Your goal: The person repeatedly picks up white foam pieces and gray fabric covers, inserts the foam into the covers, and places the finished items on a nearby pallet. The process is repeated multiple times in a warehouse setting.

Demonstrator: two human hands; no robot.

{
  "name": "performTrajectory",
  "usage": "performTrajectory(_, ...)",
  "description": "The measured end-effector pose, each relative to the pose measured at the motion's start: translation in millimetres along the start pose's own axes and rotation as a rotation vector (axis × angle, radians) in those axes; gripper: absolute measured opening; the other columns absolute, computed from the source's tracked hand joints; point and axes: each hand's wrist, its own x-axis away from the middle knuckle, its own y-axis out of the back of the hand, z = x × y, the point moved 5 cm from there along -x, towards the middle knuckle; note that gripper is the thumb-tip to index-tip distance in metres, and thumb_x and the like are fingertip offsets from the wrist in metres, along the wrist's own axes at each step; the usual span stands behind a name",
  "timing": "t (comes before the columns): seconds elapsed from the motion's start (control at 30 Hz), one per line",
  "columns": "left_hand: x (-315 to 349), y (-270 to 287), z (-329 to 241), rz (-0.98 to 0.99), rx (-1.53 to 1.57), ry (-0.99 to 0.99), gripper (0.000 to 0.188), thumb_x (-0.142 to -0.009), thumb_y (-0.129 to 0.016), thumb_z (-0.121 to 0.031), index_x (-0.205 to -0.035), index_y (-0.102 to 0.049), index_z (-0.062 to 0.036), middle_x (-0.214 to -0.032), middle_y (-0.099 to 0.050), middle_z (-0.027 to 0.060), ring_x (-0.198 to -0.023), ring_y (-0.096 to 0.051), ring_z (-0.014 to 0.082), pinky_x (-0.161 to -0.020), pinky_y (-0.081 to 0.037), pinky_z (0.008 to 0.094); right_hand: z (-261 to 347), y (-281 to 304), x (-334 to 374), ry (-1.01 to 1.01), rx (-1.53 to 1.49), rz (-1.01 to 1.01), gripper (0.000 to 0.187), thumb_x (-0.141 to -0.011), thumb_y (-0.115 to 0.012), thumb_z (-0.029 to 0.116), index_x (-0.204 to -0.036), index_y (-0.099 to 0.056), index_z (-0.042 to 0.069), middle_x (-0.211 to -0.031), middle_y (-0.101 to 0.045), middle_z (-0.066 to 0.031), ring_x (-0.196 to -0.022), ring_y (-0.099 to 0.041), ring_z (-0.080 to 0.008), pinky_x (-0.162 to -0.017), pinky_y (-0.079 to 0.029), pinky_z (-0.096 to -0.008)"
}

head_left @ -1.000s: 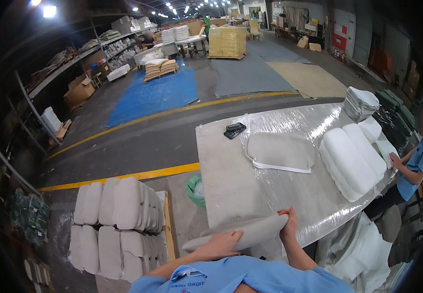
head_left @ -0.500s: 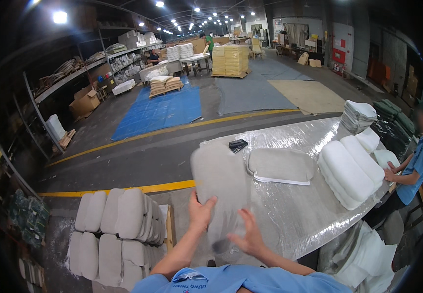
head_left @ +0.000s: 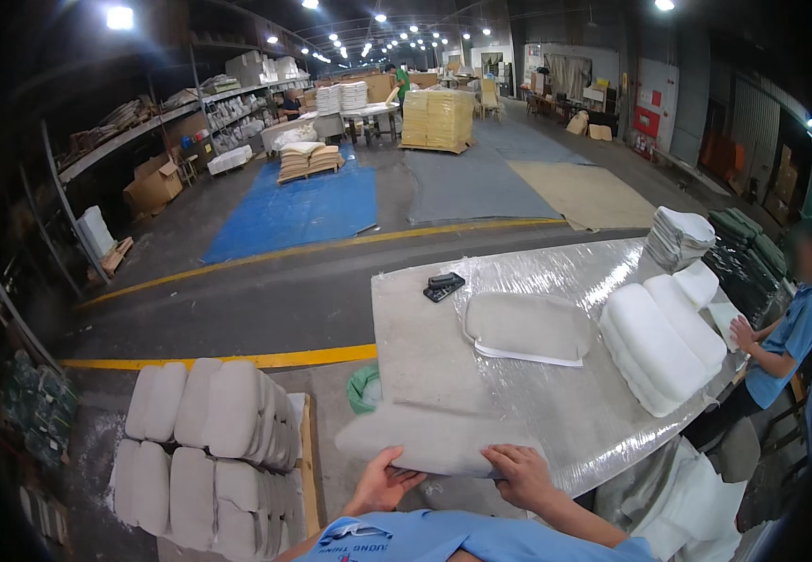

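Note:
A grey padded cushion (head_left: 443, 438) lies crosswise in front of me at the near edge of the table, slightly blurred. My left hand (head_left: 389, 482) is closed on its near edge, the thumb on top and the fingers below. On the right, my right hand (head_left: 523, 478) grips the same near edge, fingers bent over it. Farther back on the table lies another grey cushion (head_left: 528, 328) with a white layer showing along its near edge. A small black object (head_left: 443, 286), its kind unclear, rests near the far left of the tabletop.
Plastic film covers the table (head_left: 612, 450). White cushions (head_left: 659, 342) stand at its right, beside a co-worker in a blue shirt (head_left: 790, 328). Stacked grey cushions (head_left: 214, 450) sit on a pallet at left. A green bag (head_left: 364, 389) is on the floor; white sheets (head_left: 687, 506) lie lower right.
The cushion has swung from upright to crosswise and come lower, toward me. My right hand, apart from it before, now grips its edge. The co-worker's hands have moved slightly.

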Motion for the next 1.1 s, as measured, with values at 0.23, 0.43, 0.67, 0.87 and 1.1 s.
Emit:
performTrajectory(0.23,-25,71,-27,-0.089,-0.301,-0.182,0.057,-0.096,-0.067,-0.021,-0.144,-0.038,-0.0102,-0.13,-0.051,0.0169,-0.115,-0.061,0.0363,-0.094,-0.059,0.0604,-32,-24,33,-0.025,-0.16,0.177,0.058,-0.072,-0.08,0.01,-0.129,-0.07,0.012,-0.124,-0.073,-0.0112,-0.114,-0.068,-0.0342,-0.098,-0.054,-0.0442)
performTrajectory(0.43,-17,80,-34,-0.111,-0.547,-0.004,0.047,-0.095,-0.065,-0.021,-0.136,-0.046,-0.0084,-0.126,-0.054,0.0153,-0.114,-0.062,0.0346,-0.088,-0.06,0.0582,-42,2,34,-0.089,-0.286,0.229,0.058,-0.073,-0.075,0.009,-0.13,-0.069,0.013,-0.126,-0.071,-0.0122,-0.116,-0.066,-0.0352,-0.099,-0.053,-0.0451)
performTrajectory(0.67,-31,118,-17,-0.087,-1.417,-0.18,0.051,-0.093,-0.066,-0.041,-0.13,-0.062,-0.0059,-0.126,-0.064,0.0231,-0.125,-0.058,0.0392,-0.108,-0.047,0.0506,-57,-21,39,-0.196,-0.523,0.579,0.056,-0.087,-0.079,0.028,-0.139,-0.066,0.013,-0.131,-0.07,-0.0123,-0.122,-0.064,-0.03,-0.104,-0.05,-0.041)
performTrajectory(0.87,-87,24,-3,0.105,-2.199,-0.263,0.063,-0.098,-0.059,-0.051,-0.147,-0.055,-0.0113,-0.152,-0.052,0.0231,-0.142,-0.046,0.0433,-0.115,-0.041,0.052,-157,-74,1,-0.566,-0.212,0.682,0.065,-0.093,-0.072,0.051,-0.143,-0.063,0.011,-0.136,-0.067,-0.0181,-0.127,-0.063,-0.0332,-0.106,-0.049,-0.0412)
performTrajectory(1.1,-113,-41,30,0.256,-2.315,-0.484,0.049,-0.098,-0.06,-0.049,-0.135,-0.066,-0.0173,-0.135,-0.056,0.0249,-0.128,-0.053,0.044,-0.108,-0.045,0.0528,-151,-143,-34,-0.363,0.155,0.856,0.044,-0.094,-0.069,0.044,-0.122,-0.073,0.01,-0.119,-0.073,-0.0196,-0.117,-0.066,-0.0372,-0.106,-0.047,-0.0472)
